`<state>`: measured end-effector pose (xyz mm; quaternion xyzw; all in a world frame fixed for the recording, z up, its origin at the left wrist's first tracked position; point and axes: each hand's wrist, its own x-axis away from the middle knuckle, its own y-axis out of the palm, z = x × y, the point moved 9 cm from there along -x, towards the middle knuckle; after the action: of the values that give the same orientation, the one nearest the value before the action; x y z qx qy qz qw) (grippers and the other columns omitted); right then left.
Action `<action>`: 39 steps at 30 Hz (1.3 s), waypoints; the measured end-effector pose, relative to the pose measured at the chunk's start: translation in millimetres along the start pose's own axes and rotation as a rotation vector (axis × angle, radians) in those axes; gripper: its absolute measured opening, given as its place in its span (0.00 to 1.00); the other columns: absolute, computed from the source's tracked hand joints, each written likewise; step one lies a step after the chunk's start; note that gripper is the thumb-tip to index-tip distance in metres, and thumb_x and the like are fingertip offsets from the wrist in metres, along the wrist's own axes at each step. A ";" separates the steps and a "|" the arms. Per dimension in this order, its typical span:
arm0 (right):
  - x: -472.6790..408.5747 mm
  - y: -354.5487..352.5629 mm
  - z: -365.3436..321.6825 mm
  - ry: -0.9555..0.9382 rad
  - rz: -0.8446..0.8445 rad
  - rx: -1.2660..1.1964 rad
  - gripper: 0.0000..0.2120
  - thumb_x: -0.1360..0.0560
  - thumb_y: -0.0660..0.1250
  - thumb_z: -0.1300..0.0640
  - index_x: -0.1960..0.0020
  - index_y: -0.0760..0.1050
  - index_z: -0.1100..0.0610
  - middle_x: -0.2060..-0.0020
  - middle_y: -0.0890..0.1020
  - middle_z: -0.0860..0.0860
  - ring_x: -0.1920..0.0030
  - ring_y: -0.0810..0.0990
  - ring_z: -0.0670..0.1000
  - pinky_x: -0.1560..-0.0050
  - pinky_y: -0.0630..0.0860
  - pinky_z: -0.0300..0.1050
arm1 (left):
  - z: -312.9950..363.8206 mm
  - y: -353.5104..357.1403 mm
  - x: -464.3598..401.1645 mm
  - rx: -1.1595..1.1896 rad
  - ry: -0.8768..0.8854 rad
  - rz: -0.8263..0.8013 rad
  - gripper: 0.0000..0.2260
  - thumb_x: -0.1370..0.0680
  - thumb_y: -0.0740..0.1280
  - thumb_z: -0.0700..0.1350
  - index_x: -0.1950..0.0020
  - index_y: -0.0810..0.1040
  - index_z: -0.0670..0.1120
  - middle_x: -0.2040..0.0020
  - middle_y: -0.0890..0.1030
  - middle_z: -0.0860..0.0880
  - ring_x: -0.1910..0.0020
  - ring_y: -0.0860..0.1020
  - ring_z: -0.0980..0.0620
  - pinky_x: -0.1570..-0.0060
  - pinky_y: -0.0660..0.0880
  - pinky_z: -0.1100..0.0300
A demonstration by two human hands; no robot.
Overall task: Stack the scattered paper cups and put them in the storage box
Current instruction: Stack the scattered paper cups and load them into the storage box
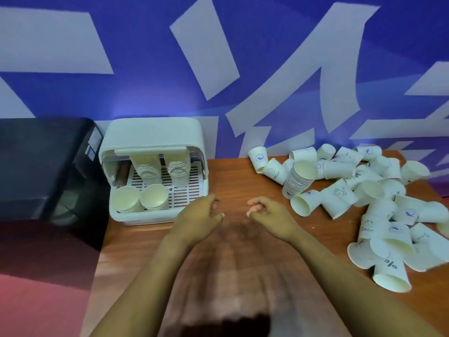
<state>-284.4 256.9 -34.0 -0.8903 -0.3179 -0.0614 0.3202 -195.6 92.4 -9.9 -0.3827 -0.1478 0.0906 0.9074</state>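
A cream storage box (155, 132) stands at the table's back left with its front lid raised. Inside, two stacks of paper cups (148, 166) stand at the back and two stacks (141, 199) at the front. A heap of scattered white paper cups (374, 205) covers the right side of the table. One tall stack (300, 177) leans in that heap. My left hand (198, 218) and my right hand (269, 215) hover over the table middle. Both hold nothing, with fingers loosely curled.
The wooden table (233, 173) runs to a blue and white wall behind. A black appliance (46, 166) stands left of the box. The table's left edge drops to a red floor (36, 300).
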 end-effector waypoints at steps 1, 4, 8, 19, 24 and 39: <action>3.3 -12.9 12.4 -0.001 -0.014 0.006 0.11 0.27 0.70 0.56 0.45 0.77 0.51 0.55 0.80 0.48 0.56 0.78 0.45 0.53 0.71 0.34 | 13.4 13.7 -2.1 0.001 -0.006 0.011 0.17 0.24 0.68 0.49 0.36 0.73 0.51 0.45 0.77 0.54 0.48 0.75 0.54 0.46 0.71 0.60; 10.9 -57.6 55.0 0.022 -0.043 0.055 0.11 0.27 0.70 0.54 0.45 0.76 0.50 0.54 0.80 0.48 0.55 0.77 0.45 0.52 0.71 0.36 | 52.6 63.0 -9.4 -0.018 -0.016 -0.022 0.18 0.24 0.67 0.49 0.35 0.72 0.50 0.41 0.76 0.52 0.42 0.75 0.52 0.43 0.70 0.60; 10.6 -139.5 116.6 0.040 -0.005 0.131 0.11 0.27 0.69 0.56 0.45 0.76 0.51 0.55 0.80 0.48 0.51 0.78 0.47 0.52 0.69 0.37 | 111.6 133.0 -36.3 -0.048 -0.014 -0.042 0.20 0.24 0.67 0.53 0.34 0.71 0.52 0.38 0.74 0.51 0.37 0.72 0.51 0.39 0.70 0.55; -18.2 -244.5 205.5 0.188 0.080 0.370 0.22 0.28 0.68 0.51 0.36 0.72 0.53 0.41 0.77 0.53 0.41 0.75 0.53 0.45 0.73 0.47 | 168.0 221.7 -84.9 -0.186 -0.051 -0.070 0.31 0.25 0.66 0.54 0.25 0.59 0.50 0.24 0.59 0.50 0.26 0.58 0.46 0.28 0.60 0.51; -30.8 -251.5 218.3 0.216 0.070 0.386 0.26 0.28 0.68 0.43 0.33 0.69 0.52 0.38 0.75 0.52 0.39 0.74 0.52 0.43 0.72 0.48 | 171.2 236.0 -113.0 -0.244 -0.080 -0.115 0.32 0.23 0.65 0.54 0.23 0.56 0.50 0.22 0.56 0.50 0.24 0.53 0.47 0.27 0.57 0.50; -62.6 -229.2 237.2 0.294 -0.028 0.602 0.36 0.31 0.63 0.32 0.31 0.61 0.52 0.42 0.78 0.51 0.42 0.77 0.54 0.52 0.70 0.46 | 151.2 266.6 -145.0 -0.292 -0.211 -0.102 0.31 0.25 0.67 0.52 0.26 0.57 0.51 0.32 0.65 0.47 0.34 0.65 0.46 0.35 0.66 0.53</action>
<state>-495.0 504.3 -118.6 -0.7329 -0.2843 -0.0968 0.6105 -396.6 337.2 -130.7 -0.4908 -0.2730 0.0620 0.8251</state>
